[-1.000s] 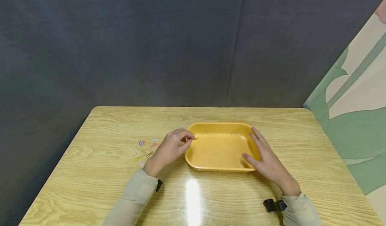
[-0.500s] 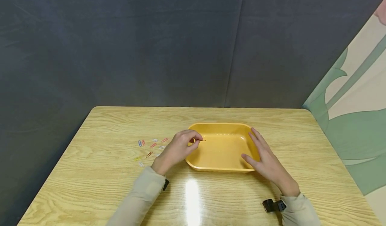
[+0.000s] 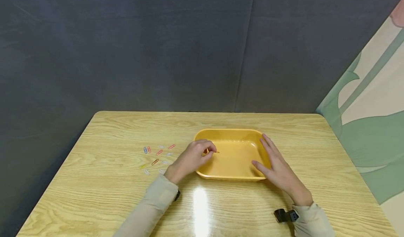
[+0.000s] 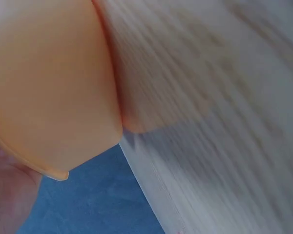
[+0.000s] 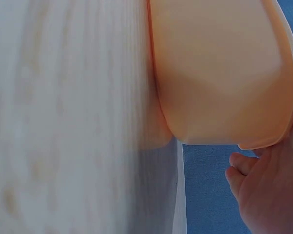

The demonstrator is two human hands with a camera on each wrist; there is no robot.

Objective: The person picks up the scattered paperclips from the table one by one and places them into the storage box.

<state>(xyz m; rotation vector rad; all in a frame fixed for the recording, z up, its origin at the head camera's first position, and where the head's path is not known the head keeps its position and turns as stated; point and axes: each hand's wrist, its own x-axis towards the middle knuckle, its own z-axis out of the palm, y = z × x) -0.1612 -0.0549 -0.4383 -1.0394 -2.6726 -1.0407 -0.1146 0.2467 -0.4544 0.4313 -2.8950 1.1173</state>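
Note:
My left hand point(image 3: 193, 157) reaches over the left rim of a yellow plastic tray point(image 3: 235, 156), pinching a small orange-brown paper clip point(image 3: 217, 152) between thumb and index finger. The clip hangs inside the tray's outline, above its floor. On the tray's right end rests my right hand point(image 3: 279, 170), fingers spread along the rim and thumb reaching over the near right corner. Each wrist view shows the tray's outer wall point(image 4: 53, 87) and part of a hand; the clip is hidden there. No other clip shows inside the tray.
Left of the tray, several loose paper clips lie scattered on the wooden table point(image 3: 94, 195), among them a blue one point(image 3: 145, 150), a dark red one point(image 3: 155, 162) and a yellow one point(image 3: 143, 166). A dark curtain point(image 3: 189, 54) hangs behind the far edge.
My left hand has moved right and slightly nearer, carrying the paper clip from the tray's left rim to above its floor. The right hand stays put on the tray.

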